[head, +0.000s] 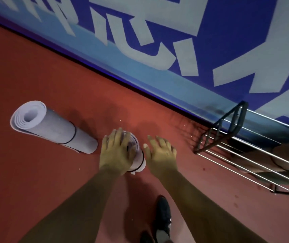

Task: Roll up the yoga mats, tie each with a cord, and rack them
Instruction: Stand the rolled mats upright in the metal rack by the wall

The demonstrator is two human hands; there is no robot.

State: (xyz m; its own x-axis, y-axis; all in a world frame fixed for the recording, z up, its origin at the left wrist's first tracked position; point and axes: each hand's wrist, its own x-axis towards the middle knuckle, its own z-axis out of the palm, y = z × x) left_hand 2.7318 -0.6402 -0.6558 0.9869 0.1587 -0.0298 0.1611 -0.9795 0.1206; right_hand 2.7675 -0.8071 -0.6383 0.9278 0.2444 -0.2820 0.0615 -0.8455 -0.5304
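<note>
Your left hand (117,151) lies flat, fingers spread, on the upper end of a rolled yoga mat (138,160) on the red floor (35,172); no closed grip is evident. Your right hand (161,153) is open, fingers extended, just beside the roll. A black cord (142,161) circles that mat. A second rolled mat (52,130), also corded, lies to the left, apart. The wire rack (227,137) stands to the right against the blue wall (175,41).
</note>
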